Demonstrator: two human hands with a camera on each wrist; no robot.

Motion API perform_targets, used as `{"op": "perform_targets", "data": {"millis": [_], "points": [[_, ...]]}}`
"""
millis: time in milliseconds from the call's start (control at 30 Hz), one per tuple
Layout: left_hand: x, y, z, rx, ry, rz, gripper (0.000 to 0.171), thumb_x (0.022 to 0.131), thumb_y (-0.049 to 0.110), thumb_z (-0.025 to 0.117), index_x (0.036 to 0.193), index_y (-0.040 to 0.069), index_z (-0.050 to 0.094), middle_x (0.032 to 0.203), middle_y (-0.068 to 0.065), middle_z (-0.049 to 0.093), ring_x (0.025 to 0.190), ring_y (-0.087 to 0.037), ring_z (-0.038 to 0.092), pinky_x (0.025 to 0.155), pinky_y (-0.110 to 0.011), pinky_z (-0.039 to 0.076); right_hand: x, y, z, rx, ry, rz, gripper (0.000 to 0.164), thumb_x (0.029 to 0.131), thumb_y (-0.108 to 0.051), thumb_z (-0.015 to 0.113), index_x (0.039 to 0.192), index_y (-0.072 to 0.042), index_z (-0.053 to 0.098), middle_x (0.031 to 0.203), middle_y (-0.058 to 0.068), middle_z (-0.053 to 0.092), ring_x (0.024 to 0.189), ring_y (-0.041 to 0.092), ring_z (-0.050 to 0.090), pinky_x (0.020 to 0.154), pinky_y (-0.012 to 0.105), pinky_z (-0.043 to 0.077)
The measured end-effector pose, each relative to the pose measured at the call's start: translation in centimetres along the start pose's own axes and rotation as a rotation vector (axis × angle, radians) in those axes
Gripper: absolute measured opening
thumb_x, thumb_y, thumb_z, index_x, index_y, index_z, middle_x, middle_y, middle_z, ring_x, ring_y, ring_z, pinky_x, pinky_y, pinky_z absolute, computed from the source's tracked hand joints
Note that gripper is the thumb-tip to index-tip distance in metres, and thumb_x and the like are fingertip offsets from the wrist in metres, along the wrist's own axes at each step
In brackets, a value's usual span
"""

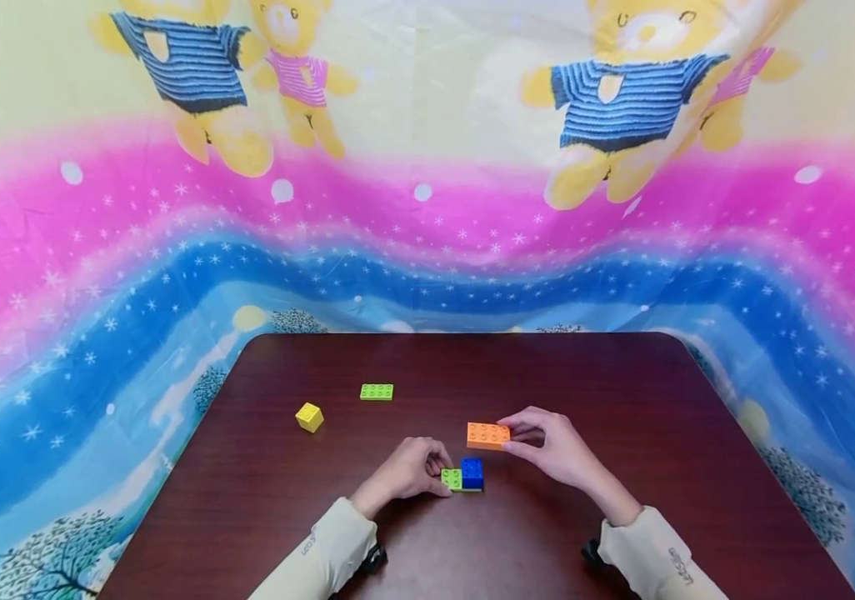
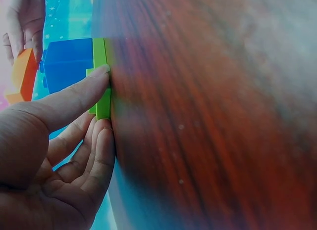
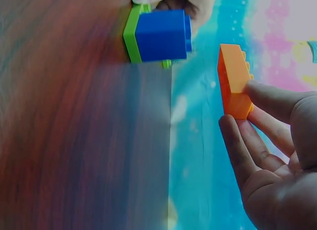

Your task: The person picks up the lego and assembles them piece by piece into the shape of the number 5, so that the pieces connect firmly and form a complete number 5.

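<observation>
My left hand (image 1: 408, 468) pinches the left end of a thin light-green brick plate (image 1: 451, 477) that lies on the table. A square blue brick (image 1: 472, 472) is stacked on the plate's right end, as the left wrist view shows from the side. In my right hand (image 1: 555, 446) an orange brick (image 1: 487, 435) with two rows of studs is gripped by its right end, thumb and fingertips on opposite sides. The orange brick (image 3: 235, 81) is held above the table, studs up, beyond and slightly right of the blue brick.
The dark wooden table (image 1: 622, 383) also bears a second light-green plate (image 1: 377, 392) toward the back and a yellow brick (image 1: 309, 417) at the left. Behind the table hangs a patterned curtain (image 1: 427, 217) with bears.
</observation>
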State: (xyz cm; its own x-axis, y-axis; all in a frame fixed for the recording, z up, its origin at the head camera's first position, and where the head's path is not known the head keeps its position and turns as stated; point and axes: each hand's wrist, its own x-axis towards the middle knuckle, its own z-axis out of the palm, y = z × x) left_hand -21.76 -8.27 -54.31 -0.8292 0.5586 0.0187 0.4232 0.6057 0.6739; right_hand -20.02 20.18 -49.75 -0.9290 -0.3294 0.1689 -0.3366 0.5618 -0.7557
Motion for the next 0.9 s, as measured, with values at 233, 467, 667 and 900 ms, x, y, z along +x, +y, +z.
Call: {"op": "perform_targets", "data": {"millis": [233,467,667,900], "points": [[0.1,-0.1,0.0,-0.011,-0.016,-0.007,0.032,0.071,0.017,0.097,0.094,0.012,0.076,0.085,0.005,0.069,0.077,-0.003,0.061,0.073,-0.018,0.053,-0.1,-0.6,1.1,0.041,-0.062,-0.028,0.034,0.090,-0.022,0.082,0.123,-0.020,0.075,0.112,-0.003,0.071,0.098,0.014,0.072,0.090,0.032,0.061],[0.1,-0.2,0.0,-0.016,-0.015,-0.017,0.036,0.069,0.017,0.098,0.092,0.011,0.071,0.083,0.005,0.068,0.076,-0.003,0.061,0.072,-0.018,0.053,0.1,-1.0,2.3,0.061,-0.107,-0.028,0.033,0.091,-0.023,0.081,0.123,-0.019,0.074,0.112,-0.004,0.071,0.100,0.014,0.071,0.089,0.028,0.061],[0.1,-0.1,-0.2,0.002,-0.019,-0.039,0.036,0.070,0.020,0.098,0.091,0.011,0.069,0.081,0.004,0.067,0.074,-0.004,0.061,0.070,-0.018,0.052,0.1,-1.2,3.0,0.082,-0.127,-0.010,0.033,0.090,-0.020,0.082,0.122,-0.019,0.075,0.110,-0.004,0.070,0.101,0.014,0.071,0.089,0.031,0.061],[0.1,0.0,-0.1,0.014,-0.017,-0.040,0.036,0.070,0.020,0.098,0.088,0.011,0.068,0.079,0.004,0.067,0.072,-0.004,0.059,0.068,-0.018,0.051,0.0,-0.9,3.6,0.068,-0.138,-0.015,0.032,0.091,-0.022,0.081,0.122,-0.021,0.074,0.110,-0.005,0.069,0.100,0.013,0.072,0.090,0.033,0.061]]}}
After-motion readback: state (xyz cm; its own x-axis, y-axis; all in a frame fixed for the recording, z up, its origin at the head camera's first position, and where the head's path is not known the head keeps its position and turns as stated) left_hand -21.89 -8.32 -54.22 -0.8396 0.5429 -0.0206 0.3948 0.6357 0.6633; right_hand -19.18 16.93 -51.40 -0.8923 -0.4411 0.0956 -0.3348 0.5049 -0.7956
